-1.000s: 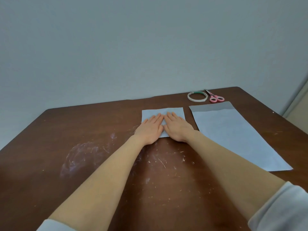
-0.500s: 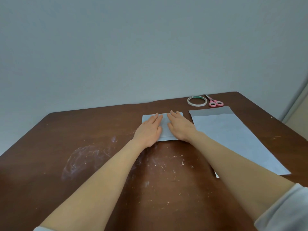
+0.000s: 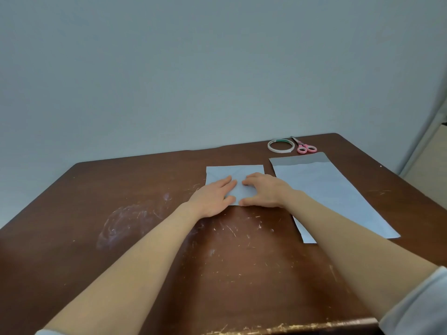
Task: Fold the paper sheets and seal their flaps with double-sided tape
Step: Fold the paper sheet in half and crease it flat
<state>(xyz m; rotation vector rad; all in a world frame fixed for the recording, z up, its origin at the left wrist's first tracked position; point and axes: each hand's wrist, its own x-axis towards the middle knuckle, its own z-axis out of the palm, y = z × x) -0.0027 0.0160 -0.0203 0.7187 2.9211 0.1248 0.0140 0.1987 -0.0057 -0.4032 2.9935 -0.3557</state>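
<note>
Creasing step: the left hand [image 3: 212, 197] presses flat-fingered on the folded paper sheet [image 3: 233, 171], near-left of the tape roll [image 3: 281, 145]. The right hand [image 3: 263, 191] arches on it; whether its grip pinches, I cannot tell. Next probably calls for reaching that roll.

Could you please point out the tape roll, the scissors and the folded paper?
tape roll [image 3: 280, 151], head view, near rim
scissors [image 3: 306, 148], head view, pink handles
folded paper [image 3: 234, 171], head view, bare far half

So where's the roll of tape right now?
In the head view the tape roll lies near the far right corner of the table, just left of the pink-handled scissors and beyond the far end of the long paper sheet.
</note>
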